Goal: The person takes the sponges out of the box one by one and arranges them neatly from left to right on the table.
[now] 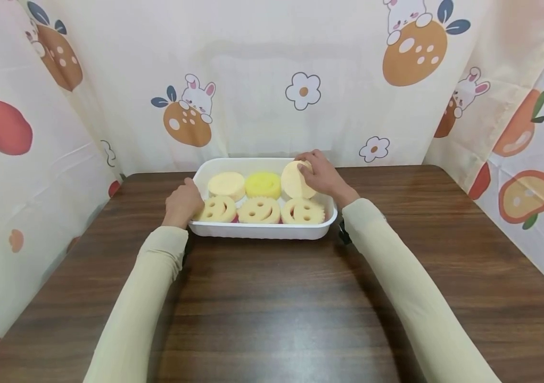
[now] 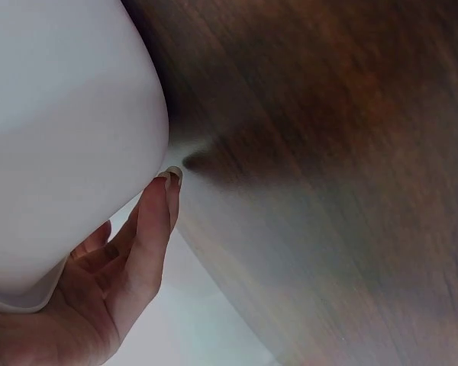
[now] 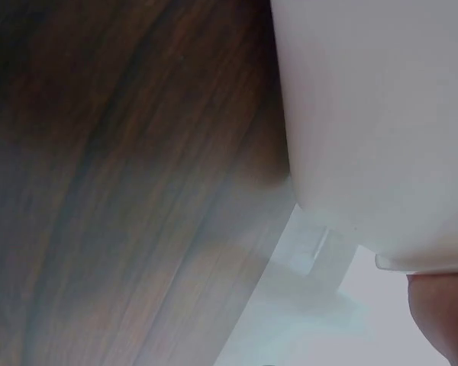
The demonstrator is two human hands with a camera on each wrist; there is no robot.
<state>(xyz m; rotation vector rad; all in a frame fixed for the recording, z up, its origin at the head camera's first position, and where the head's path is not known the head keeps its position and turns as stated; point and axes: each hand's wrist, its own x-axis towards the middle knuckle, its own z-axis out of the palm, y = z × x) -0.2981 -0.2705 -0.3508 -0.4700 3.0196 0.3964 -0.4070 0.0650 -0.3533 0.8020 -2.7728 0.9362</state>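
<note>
A white rectangular tray (image 1: 257, 231) stands on the dark wooden table (image 1: 272, 298) and holds several round sponges. Three pale yellow smiley-face sponges (image 1: 258, 210) lie in its front row. A cream sponge (image 1: 226, 184) and a bright yellow sponge (image 1: 263, 184) lie behind them. My right hand (image 1: 317, 171) grips a tilted cream round sponge (image 1: 294, 180) at the tray's back right corner. My left hand (image 1: 183, 203) holds the tray's left end, its fingers (image 2: 154, 221) against the tray's white outer wall (image 2: 61, 137). In the right wrist view only the tray's wall (image 3: 382, 122) and a bit of hand show.
Cloth printed with rabbits, flowers and fruit (image 1: 272, 80) encloses the table at the back and on both sides. The table's rounded back corners lie close to the cloth. Bare wood stretches between the tray and me.
</note>
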